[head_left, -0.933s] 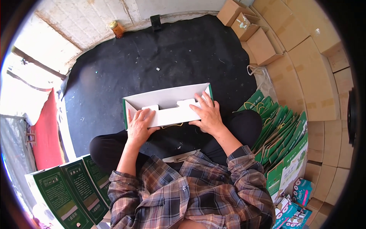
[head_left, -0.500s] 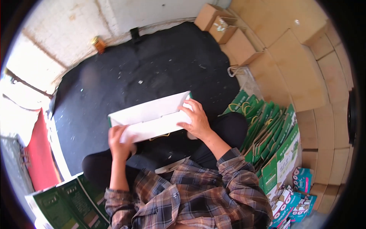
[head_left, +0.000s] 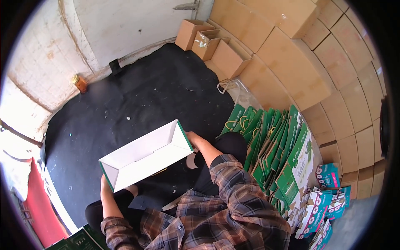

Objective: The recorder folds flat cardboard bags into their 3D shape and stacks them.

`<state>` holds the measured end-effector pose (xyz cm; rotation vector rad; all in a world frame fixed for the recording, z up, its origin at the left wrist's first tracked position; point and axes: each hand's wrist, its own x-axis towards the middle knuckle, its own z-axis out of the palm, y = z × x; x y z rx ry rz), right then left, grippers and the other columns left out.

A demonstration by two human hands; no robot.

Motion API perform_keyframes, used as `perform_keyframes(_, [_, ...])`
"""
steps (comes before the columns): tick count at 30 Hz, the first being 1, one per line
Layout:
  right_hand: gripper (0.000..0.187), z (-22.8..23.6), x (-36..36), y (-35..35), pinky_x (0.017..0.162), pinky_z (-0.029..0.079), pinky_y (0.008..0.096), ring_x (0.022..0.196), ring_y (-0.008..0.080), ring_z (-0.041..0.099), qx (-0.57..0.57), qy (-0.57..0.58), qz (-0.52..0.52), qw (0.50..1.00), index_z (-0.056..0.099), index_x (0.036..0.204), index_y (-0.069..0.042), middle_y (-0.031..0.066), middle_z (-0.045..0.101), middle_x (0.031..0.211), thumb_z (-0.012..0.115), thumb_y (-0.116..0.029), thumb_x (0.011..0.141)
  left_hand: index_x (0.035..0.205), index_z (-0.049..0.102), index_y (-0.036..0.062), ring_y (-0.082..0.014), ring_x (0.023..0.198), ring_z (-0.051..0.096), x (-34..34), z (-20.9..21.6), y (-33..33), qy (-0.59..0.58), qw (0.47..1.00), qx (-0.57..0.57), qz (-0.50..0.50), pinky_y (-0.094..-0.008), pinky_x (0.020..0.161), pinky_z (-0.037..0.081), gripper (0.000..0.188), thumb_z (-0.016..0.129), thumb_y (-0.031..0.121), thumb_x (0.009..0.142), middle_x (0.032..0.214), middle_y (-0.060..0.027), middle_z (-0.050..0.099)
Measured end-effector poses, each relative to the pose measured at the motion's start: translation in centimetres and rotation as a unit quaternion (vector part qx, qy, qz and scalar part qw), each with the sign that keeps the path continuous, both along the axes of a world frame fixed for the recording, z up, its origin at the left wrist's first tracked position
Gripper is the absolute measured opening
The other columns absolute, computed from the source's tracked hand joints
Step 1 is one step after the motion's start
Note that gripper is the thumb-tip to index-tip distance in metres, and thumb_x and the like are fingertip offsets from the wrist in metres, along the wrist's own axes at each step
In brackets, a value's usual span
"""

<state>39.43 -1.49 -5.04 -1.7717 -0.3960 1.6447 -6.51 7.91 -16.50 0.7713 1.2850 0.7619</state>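
Right hand (head_left: 195, 138) is gripping the right end of the open white carton (head_left: 143, 155), fingers wrapped behind the end flap and mostly hidden, thumb side lying against the green-edged corner. Left hand (head_left: 106, 183) is holding the carton's lower left corner from beneath; only the wrist and heel of the hand are showing, so the fingers there cannot be made out, though the hand is clearly bearing the box. The carton is being held up over the person's lap, tilted, its white inside facing the camera and its green outer skin showing only along the edges. Below it, black trousers and plaid shirt sleeves are filling the lower part of the view. The person is sitting on a black floor mat (head_left: 137, 96). Just beside the right arm, a thick row of flattened green cartons (head_left: 275, 154) is standing on edge, with teal and white packets (head_left: 329, 200) lying further right. Behind these, stacked brown cardboard boxes (head_left: 291, 62) are lining the wall, three small open ones at the far end. An orange jar (head_left: 79, 83) is standing against the pale wall, well apart. More flat green cartons (head_left: 83, 239) are lying near the left elbow.
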Motion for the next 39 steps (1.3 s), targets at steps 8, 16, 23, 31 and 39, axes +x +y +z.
perform_keyframes(8, [0.033,2.7,0.0,1.7,0.073,0.047,0.0242,0.084,0.0105,0.060,0.264,0.072,-0.101,0.956,0.063,0.105,-0.004,0.0023,0.064,0.093,0.060,-0.033,0.090,0.118,0.049,0.0039,-0.0239,0.101,0.058,-1.3,10.0,-1.2,-0.198,0.959,0.188,0.073,-0.0381,0.089,0.048,0.033,0.044,0.028,0.096,0.112,-0.0118,0.058])
perform_keyframes(16, [0.037,-2.0,-0.4,0.9,0.084,0.046,0.0263,0.097,0.0129,0.058,0.256,-0.046,-0.031,0.965,0.057,0.122,-0.002,0.0058,0.064,0.110,0.062,-0.016,0.088,0.122,0.053,0.0039,-0.0230,0.109,0.055,2.7,9.2,-3.5,-0.295,0.950,0.031,0.094,-0.0365,0.094,0.042,0.037,0.044,0.027,0.095,0.119,-0.0082,0.059])
perform_keyframes(23, [0.042,-1.8,-1.2,-0.1,0.089,0.044,0.0263,0.101,0.0140,0.058,0.254,-0.025,0.022,0.967,0.053,0.127,-0.001,0.0074,0.061,0.116,0.062,-0.006,0.087,0.121,0.053,0.0012,-0.0198,0.098,0.059,5.2,9.7,-4.2,-0.041,0.985,0.167,-0.016,-0.0320,0.083,0.048,0.037,0.050,0.025,0.093,0.111,-0.0088,0.061])
perform_keyframes(31, [0.037,-4.8,-0.5,0.4,0.087,0.046,0.0285,0.097,0.0141,0.059,0.213,0.003,-0.033,0.976,0.058,0.122,-0.003,0.0076,0.063,0.113,0.063,-0.006,0.086,0.135,0.043,0.0097,-0.0193,0.095,0.059,4.8,9.4,-5.7,-0.088,0.994,0.057,0.036,-0.0337,0.077,0.051,0.045,0.055,0.021,0.092,0.113,-0.0058,0.058])
perform_keyframes(39, [0.030,-4.7,0.7,0.8,0.078,0.050,0.0281,0.087,0.0139,0.062,0.196,0.030,-0.078,0.977,0.061,0.116,-0.001,0.0067,0.065,0.102,0.052,-0.021,0.095,0.131,0.048,0.0133,-0.0103,0.091,0.056,3.9,9.2,-4.4,0.047,0.997,0.065,0.013,-0.0255,0.068,0.046,0.046,0.059,0.029,0.089,0.108,0.0004,0.059])
